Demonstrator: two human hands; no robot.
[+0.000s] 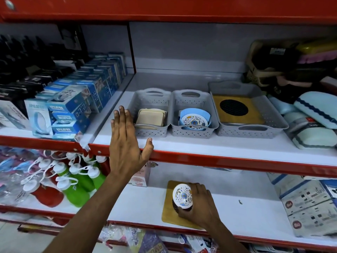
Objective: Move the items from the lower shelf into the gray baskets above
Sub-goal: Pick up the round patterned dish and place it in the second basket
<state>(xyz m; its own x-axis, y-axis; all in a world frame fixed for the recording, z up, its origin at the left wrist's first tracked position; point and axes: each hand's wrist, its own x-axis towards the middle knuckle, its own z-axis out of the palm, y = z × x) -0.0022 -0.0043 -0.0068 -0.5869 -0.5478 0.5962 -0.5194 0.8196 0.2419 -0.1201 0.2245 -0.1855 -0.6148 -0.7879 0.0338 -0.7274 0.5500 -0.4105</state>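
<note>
Three gray baskets stand on the upper shelf: the left basket (152, 132) holds beige square pads, the middle basket (191, 133) holds blue round floral discs, the right basket (255, 132) holds a yellow wooden board with a black round centre. My left hand (125, 143) is open, fingers spread, resting over the upper shelf's red front edge just left of the left basket. On the lower shelf my right hand (198, 205) grips a round white floral disc (182, 195), tilted up over a yellow wooden board (169, 207) that lies flat.
Blue Epilator boxes (71, 108) are stacked left of the baskets. Light blue pads (317, 123) and dark items sit to the right. Green and red bottles (80, 181) fill the lower left; a pink box (141, 175) and gray printed boxes (308, 205) stand on the lower shelf.
</note>
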